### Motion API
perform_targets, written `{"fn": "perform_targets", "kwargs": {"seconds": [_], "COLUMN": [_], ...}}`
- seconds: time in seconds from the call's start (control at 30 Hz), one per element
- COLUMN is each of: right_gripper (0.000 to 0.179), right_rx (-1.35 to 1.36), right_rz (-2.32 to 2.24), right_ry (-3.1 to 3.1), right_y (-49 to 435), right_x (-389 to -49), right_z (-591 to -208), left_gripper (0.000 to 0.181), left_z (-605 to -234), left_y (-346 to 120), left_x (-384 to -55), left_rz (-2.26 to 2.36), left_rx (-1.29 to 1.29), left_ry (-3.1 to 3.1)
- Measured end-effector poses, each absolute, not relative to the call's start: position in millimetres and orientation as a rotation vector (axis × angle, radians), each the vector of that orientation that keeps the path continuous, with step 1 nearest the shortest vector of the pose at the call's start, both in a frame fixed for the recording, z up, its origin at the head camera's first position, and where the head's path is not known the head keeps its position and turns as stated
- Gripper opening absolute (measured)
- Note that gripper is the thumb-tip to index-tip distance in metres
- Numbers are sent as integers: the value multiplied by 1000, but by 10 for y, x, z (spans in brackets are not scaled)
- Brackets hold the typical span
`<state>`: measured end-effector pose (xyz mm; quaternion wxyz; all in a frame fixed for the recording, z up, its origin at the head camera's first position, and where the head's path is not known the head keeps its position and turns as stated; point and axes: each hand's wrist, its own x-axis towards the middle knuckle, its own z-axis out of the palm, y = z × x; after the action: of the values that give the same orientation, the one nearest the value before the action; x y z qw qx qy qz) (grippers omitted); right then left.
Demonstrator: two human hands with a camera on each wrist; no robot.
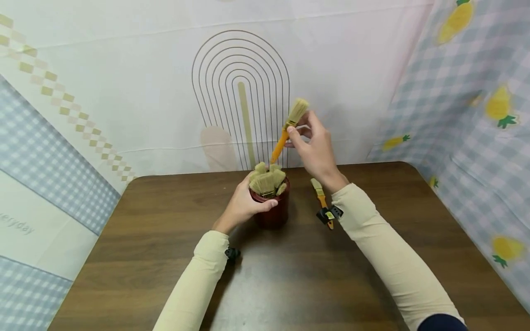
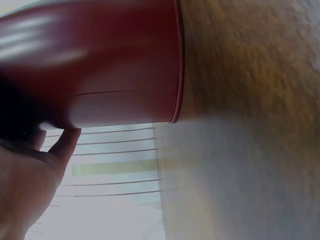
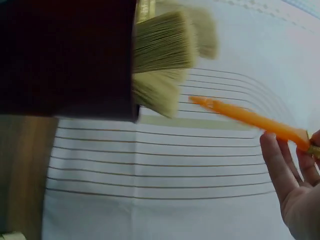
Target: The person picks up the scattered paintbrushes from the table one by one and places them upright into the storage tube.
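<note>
A dark red cylindrical holder [image 1: 271, 218] stands on the table, packed with several paintbrushes [image 1: 267, 180], bristles up. My left hand [image 1: 245, 202] grips the holder near its rim, thumb across the front; the left wrist view shows the holder's smooth side [image 2: 115, 60] and its base on the tabletop. Above and to the right, my right hand [image 1: 315, 145] pinches a paintbrush [image 1: 280, 146] by its metal collar, bristles up, the orange handle slanting down. In the right wrist view the handle tip [image 3: 197, 100] is just off the bristles of the brushes in the holder.
Another paintbrush [image 1: 319, 195] with an orange handle lies on the wooden table [image 1: 165, 257] right of the holder, partly behind the right wrist's camera [image 1: 329, 214]. A patterned white cloth [image 1: 136, 92] hangs behind the table, and checked cloth [image 1: 468, 128] covers the right side.
</note>
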<state>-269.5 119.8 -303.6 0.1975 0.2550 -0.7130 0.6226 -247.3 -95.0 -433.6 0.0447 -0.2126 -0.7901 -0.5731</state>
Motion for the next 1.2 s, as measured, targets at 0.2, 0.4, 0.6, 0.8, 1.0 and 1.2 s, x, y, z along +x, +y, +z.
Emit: {"fn": "perform_targets", "kwargs": {"seconds": [0.2, 0.4, 0.6, 0.8, 1.0, 1.2], "right_gripper": [24, 28, 44, 36, 19, 21], "right_rx": [774, 806, 817, 830, 852, 870], "right_rz": [1754, 1512, 1431, 1429, 1283, 1101], "right_ry": [-2083, -2333, -2498, -2503, -2562, -2698], "right_y": [1122, 1069, 1066, 1082, 1062, 1055], "right_x": [-2796, -2810, -2829, -2814, -2816, -2835], "right_z": [-3159, -3300, -3384, -3405, -3417, -3453], "left_gripper": [89, 92, 91, 85, 82, 80], "left_z": [-4106, -4137, -4330, -4333, -4332, -4328], "left_y": [-896, -889, -903, -920, -925, -916], "left_x": [-2351, -2372, -2508, -2505, -2504, -2510], "left_rz": [-1785, -1784, -1768, -1781, -1762, -1739], "left_rx": [-675, -679, -703, -733, -717, -708], "left_ry": [-2433, -2418, -2406, -2372, -2379, -2396]}}
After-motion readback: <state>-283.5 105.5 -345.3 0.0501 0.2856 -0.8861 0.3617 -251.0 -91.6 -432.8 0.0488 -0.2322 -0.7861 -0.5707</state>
